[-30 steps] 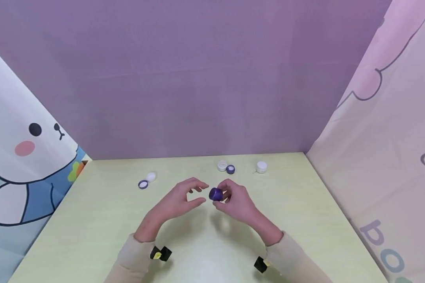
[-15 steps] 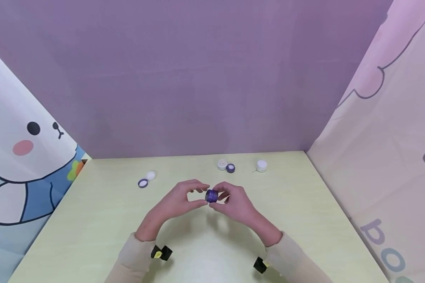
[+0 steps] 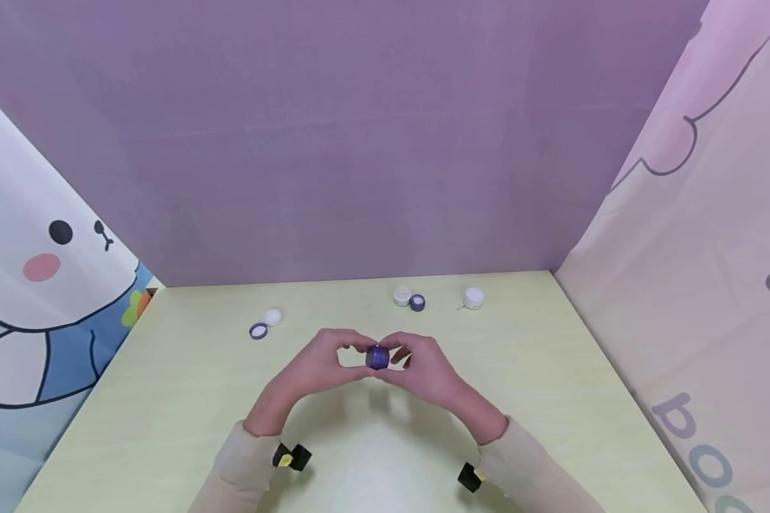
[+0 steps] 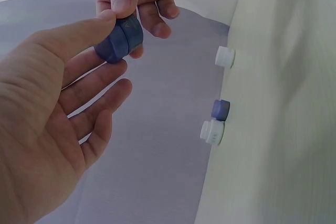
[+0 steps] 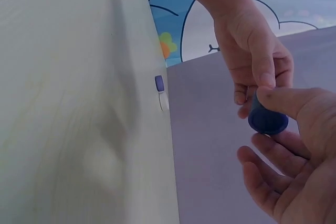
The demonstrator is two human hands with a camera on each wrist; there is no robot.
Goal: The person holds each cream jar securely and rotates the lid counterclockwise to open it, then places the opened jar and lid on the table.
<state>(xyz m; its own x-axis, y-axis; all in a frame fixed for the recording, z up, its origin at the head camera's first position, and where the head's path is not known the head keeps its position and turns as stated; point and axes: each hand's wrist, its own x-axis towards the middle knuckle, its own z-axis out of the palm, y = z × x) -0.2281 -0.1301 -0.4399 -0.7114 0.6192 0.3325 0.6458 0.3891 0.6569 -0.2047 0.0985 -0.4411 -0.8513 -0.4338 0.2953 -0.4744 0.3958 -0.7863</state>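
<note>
Left hand (image 3: 324,362) and right hand (image 3: 428,365), fingers clamped on purple jar (image 3: 377,358) above desk (image 3: 552,399); opposed, coaxial grips should steady it.

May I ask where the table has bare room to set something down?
Bare patches separate the right forearm from the table's right edge and the left forearm from the left. Crowded spots, further back: purple-rimmed disc beside white disc, and purple pot beside white jar.

This is looking like a screened-off booth: a purple sheet (image 3: 359,149) is backing the pale desk (image 3: 173,399), while a cartoon sheet (image 3: 13,285) and a pink sheet (image 3: 686,271) are flanking it.
</note>
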